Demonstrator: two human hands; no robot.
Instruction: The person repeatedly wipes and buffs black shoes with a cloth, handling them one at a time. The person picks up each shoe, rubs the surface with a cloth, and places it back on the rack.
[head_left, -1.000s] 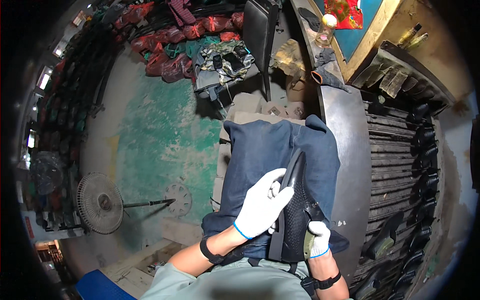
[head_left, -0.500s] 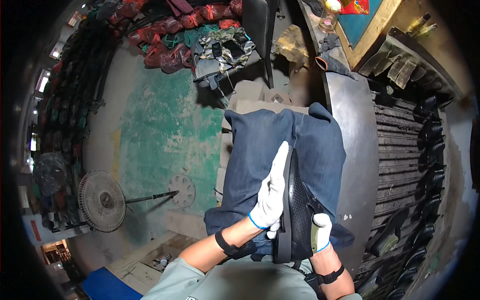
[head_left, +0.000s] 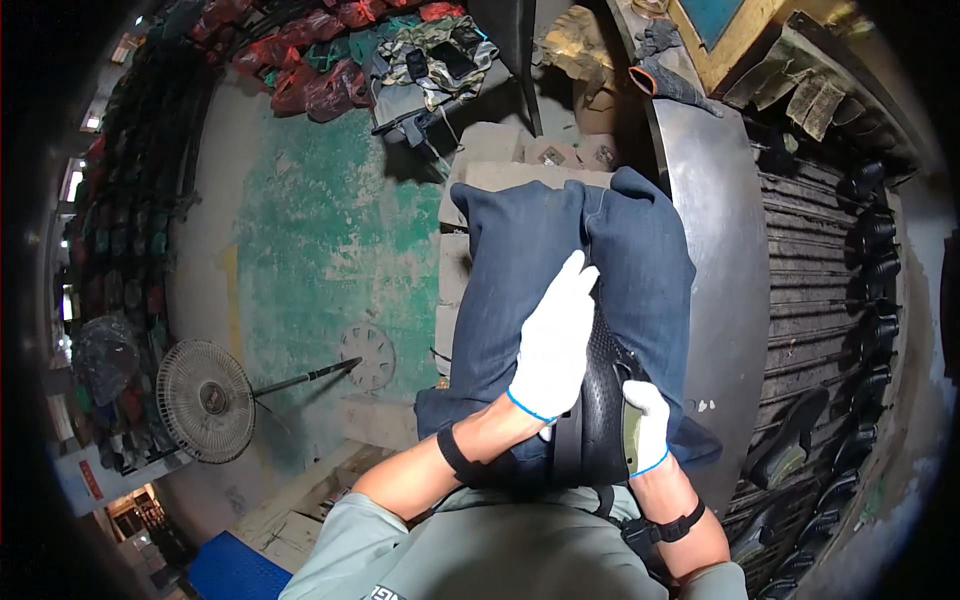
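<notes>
I am at the working stage on a black, textured rubber shoe sole (head_left: 600,400), which stands on edge across my lap, on the dark blue denim cloth (head_left: 520,260) that covers my knees. My left hand (head_left: 555,340), in a white knit glove, lies flat and open along the sole's upper side, pressing it down. My right hand (head_left: 645,425), also gloved, is closed around the sole's lower end together with an olive-green handle (head_left: 633,440); I cannot tell what tool it belongs to.

As I judge it, the next move calls for a steady left-hand brace while the right hand works along the edge.

Rows of black soles (head_left: 870,300) fill the rack at my right, beside a curved grey metal sheet (head_left: 720,250). A standing fan (head_left: 210,400) lies on the green-stained floor (head_left: 310,230) at my left. Nothing blocks my hands.
</notes>
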